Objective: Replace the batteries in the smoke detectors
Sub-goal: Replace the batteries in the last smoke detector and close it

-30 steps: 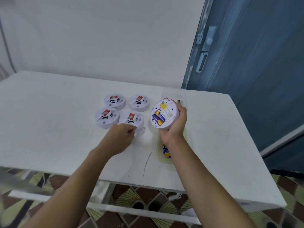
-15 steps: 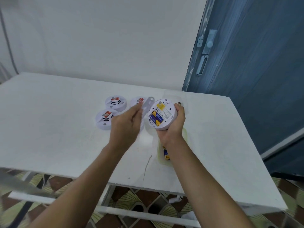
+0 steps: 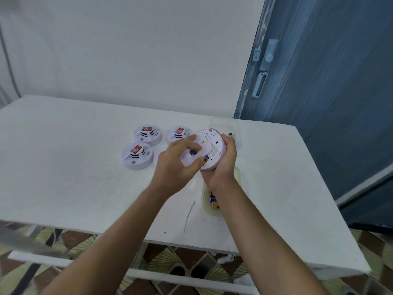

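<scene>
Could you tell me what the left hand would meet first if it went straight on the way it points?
The held smoke detector: the left hand, pinching a white cover, points up-right at its back, which the right hand grips. The cover probably touches it, though depth is unclear.

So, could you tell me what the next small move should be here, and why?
Probably press the cover flat until it clicks shut. The left hand pinches it over the back of the smoke detector, gripped by the right hand, and a battery end shows past its edge, so it looks unseated.
</scene>
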Demonstrator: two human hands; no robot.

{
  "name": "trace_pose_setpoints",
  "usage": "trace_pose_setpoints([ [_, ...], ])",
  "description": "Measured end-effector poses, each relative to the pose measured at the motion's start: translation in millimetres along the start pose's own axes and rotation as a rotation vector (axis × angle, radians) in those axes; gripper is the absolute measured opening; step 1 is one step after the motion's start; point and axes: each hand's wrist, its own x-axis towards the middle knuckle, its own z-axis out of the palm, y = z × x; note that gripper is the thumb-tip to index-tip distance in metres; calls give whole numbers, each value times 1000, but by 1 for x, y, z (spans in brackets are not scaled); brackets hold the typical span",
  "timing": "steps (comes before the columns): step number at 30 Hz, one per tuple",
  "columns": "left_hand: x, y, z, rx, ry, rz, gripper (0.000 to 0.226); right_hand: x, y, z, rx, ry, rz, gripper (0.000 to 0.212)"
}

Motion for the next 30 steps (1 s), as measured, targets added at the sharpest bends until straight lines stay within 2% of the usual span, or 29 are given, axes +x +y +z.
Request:
trace_pose_setpoints([
  [4,4,4,-3,-103,73,-124,46,-1,-1,1,-27,-44,5,34],
  [9,7,16,-2,-163,171,-139,49,0,1,5,-34,-54,10,29],
  [17,8,20,9,-100,181,-102,36,5,3,11,-27,-23,-14,39],
  [30,10,15,16,-123,127,-97,41,1,-6,17,-63,-41,12,38],
])
